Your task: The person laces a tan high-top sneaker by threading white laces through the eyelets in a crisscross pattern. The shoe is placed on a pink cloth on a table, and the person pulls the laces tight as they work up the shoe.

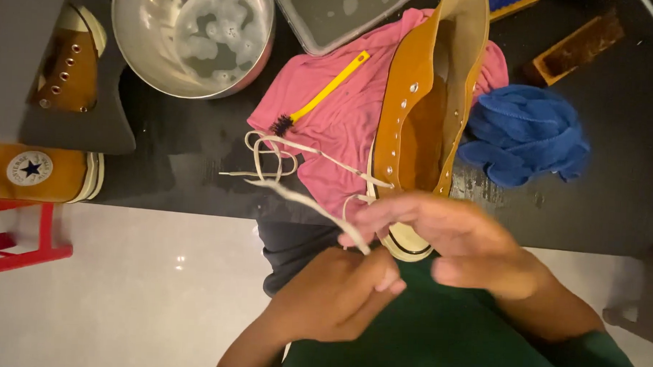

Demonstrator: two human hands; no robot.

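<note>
A mustard-yellow high-top canvas shoe (423, 100) lies on a pink cloth (343, 126) on the dark table, its toe toward me. A cream shoelace (297, 197) trails from its lowest eyelets across the cloth and table. My right hand (455, 235) pinches the lace near the shoe's toe. My left hand (341, 292) sits just below it, fingers closed around the lace's end.
A yellow-handled small brush (322, 93) lies on the pink cloth. A metal bowl of soapy water (194, 34), a grey tray (332, 14), a blue towel (527, 132), a wooden brush (574, 47), a second matching shoe (37, 173) and a red stool (20, 241) surround it.
</note>
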